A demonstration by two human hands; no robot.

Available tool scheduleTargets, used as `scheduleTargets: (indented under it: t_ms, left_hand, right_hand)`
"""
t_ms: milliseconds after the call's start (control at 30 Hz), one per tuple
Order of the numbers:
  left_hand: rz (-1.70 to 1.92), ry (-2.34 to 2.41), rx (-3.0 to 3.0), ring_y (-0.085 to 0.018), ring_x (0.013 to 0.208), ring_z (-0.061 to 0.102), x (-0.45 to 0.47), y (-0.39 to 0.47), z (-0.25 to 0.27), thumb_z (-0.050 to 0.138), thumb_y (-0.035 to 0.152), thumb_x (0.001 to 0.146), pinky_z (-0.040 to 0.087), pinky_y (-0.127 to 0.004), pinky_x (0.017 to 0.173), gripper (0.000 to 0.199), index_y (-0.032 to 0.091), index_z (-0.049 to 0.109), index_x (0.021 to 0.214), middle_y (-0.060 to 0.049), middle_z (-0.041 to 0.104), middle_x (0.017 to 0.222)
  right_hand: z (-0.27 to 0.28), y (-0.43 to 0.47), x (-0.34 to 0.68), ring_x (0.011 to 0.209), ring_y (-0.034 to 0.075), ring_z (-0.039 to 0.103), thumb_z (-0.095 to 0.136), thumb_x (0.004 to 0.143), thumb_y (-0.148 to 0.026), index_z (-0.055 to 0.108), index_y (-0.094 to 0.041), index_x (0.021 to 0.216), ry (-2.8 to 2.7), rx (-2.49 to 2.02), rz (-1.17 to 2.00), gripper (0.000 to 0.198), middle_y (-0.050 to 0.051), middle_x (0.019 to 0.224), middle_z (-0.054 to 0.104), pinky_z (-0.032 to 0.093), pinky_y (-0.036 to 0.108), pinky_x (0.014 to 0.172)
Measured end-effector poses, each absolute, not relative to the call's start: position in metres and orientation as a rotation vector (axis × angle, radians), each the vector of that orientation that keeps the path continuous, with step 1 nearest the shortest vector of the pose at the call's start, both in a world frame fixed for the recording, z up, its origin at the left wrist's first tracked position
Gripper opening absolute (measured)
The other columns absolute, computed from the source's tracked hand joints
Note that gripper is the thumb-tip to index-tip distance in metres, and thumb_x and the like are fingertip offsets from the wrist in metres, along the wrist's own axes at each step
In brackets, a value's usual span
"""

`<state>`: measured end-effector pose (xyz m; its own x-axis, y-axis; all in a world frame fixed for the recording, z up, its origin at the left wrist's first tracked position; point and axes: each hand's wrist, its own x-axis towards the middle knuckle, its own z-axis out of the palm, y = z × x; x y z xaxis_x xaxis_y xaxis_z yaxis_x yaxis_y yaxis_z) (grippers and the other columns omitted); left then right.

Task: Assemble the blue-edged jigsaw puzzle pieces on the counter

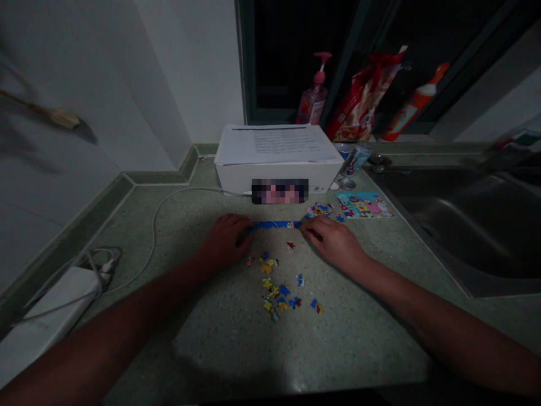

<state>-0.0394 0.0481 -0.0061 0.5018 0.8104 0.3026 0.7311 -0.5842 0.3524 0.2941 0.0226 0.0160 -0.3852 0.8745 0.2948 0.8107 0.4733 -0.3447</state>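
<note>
A narrow blue strip of joined jigsaw puzzle pieces (273,224) lies across the counter. My left hand (226,239) has its fingers closed at the strip's left end, and my right hand (336,239) pinches the right end between thumb and fingers. The fingertips partly hide both ends. Just below the strip is a loose red puzzle piece (290,246). Nearer to me, several yellow and blue puzzle pieces (270,287) lie scattered between my forearms. Behind my right hand sits a pile of puzzle pieces (320,211), beside a colourful cartoon picture card (366,205).
A white box (274,169) with printed paper on top stands at the back, a phone (280,192) leaning on its front. Its cable runs left to a white power strip (63,299). A can (358,159) stands near the sink (469,225); bottles line the windowsill.
</note>
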Motion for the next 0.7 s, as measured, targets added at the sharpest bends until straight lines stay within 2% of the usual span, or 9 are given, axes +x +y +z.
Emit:
scheduleTargets:
  t_ms: [267, 533, 700]
  left_hand:
    - [0.664, 1.327, 2.559, -0.033, 0.127, 0.069, -0.039, 0.049, -0.008, 0.066, 0.024, 0.098, 0.054, -0.059, 0.117, 0.03, 0.024, 0.075, 0.127, -0.011, 0.078, 0.132]
    - [0.629, 1.336, 2.551, -0.034, 0.128, 0.068, -0.038, 0.046, -0.004, 0.065, 0.022, 0.1, 0.053, -0.063, 0.118, 0.03, 0.024, 0.073, 0.128, -0.008, 0.076, 0.135]
    - [0.615, 1.343, 2.52, -0.034, 0.128, 0.067, -0.037, 0.044, 0.003, 0.064, 0.025, 0.102, 0.054, -0.064, 0.12, 0.028, 0.031, 0.072, 0.128, -0.004, 0.076, 0.135]
  right_hand:
    - [0.012, 0.027, 0.291, 0.095, 0.027, 0.075, 0.059, 0.106, -0.02, 0.08, -0.022, 0.107, -2.291, -1.386, 0.074, 0.022, 0.012, 0.106, 0.079, 0.06, 0.041, 0.086]
    - [0.01, 0.026, 0.287, 0.103, 0.028, 0.075, 0.055, 0.109, -0.017, 0.082, -0.02, 0.115, -2.394, -1.349, -0.002, 0.028, 0.014, 0.112, 0.08, 0.061, 0.043, 0.093]
    - [0.013, 0.024, 0.286, 0.104, 0.03, 0.075, 0.056, 0.109, -0.017, 0.082, -0.018, 0.118, -2.489, -1.385, -0.08, 0.028, 0.015, 0.111, 0.081, 0.062, 0.044, 0.093]
